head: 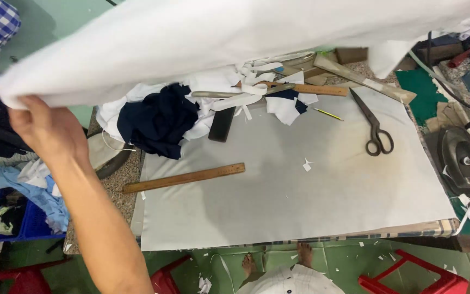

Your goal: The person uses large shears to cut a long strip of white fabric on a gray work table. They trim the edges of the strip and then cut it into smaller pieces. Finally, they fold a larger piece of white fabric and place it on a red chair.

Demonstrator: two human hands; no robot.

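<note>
Above the surface my left hand has its fingers closed on the corner of the big white cloth, my right hand is out of sight, and I think I should keep it high and flat, clear of the scissors.

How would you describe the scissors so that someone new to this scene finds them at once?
Start at the grey cloth covering the table. Near its far right corner lie the scissors, dark metal, blades pointing away and looped handles toward the viewer. Unlike the wooden rulers nearby, they are metal and have two rings.
</note>
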